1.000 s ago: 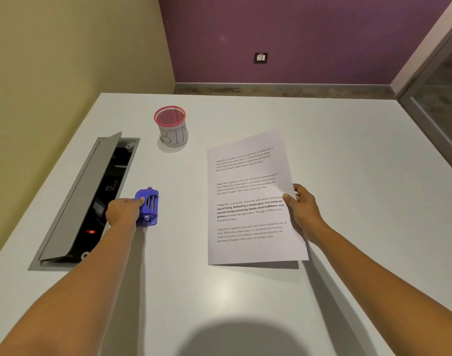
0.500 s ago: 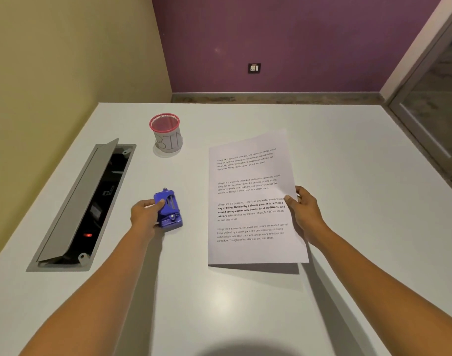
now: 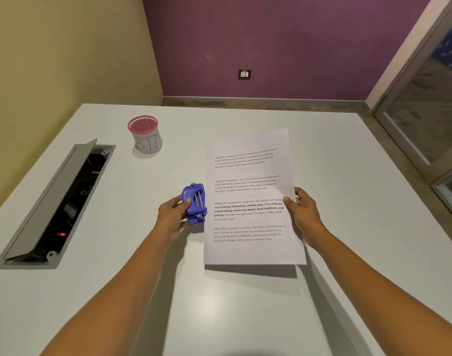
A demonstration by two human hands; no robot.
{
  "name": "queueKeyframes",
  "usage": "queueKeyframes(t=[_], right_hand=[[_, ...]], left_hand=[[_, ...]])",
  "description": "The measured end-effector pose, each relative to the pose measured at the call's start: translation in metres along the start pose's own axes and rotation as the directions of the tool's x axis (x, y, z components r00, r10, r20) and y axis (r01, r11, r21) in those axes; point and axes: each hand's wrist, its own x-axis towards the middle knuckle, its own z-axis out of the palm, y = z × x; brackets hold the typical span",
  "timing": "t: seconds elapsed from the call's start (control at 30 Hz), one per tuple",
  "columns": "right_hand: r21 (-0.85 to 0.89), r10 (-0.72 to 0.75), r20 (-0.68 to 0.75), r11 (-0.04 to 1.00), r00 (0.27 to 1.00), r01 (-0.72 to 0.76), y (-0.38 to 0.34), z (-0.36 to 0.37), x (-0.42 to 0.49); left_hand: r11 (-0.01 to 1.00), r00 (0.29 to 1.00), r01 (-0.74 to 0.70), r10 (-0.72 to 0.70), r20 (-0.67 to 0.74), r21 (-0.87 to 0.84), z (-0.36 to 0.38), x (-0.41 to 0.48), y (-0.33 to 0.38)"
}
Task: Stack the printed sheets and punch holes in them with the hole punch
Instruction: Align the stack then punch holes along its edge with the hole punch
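A white stack of printed sheets (image 3: pixel 250 196) with black text is held a little above the table, its shadow falling below its near edge. My right hand (image 3: pixel 300 211) grips its right edge, thumb on top. My left hand (image 3: pixel 172 214) grips a blue hole punch (image 3: pixel 195 202), raised off the table and tilted, right at the middle of the sheets' left edge. Whether the sheets sit inside the punch's slot cannot be told.
A small pink-rimmed cup marked BIN (image 3: pixel 145 134) stands at the back left of the white table (image 3: pixel 245 317). An open cable hatch (image 3: pixel 55 201) with a raised grey lid is set into the table's left side.
My left hand has carried the hole punch from beside the cable hatch rightward to the sheets' left edge. My right hand has kept the sheets in place.
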Motion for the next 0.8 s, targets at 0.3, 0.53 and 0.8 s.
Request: queueKeyframes(t=[0.3, 0.53, 0.8], right_hand=[[-0.021, -0.004, 0.022, 1.0, 1.0, 0.005, 0.001, -0.023, 0.014], [-0.1, -0.007, 0.061, 0.995, 0.998, 0.013, 0.002, -0.022, 0.023], [-0.116, -0.009, 0.077, 0.993, 0.997, 0.018, 0.004, -0.023, 0.026]], left_hand=[[1.0, 0.999, -0.018, 0.019, 0.042, -0.008, 0.032, -0.007, 0.001], [1.0, 0.998, -0.024, 0.023, 0.051, 0.012, 0.04, -0.003, 0.001], [0.998, 0.998, -0.049, 0.048, 0.047, 0.027, 0.041, -0.002, 0.005]])
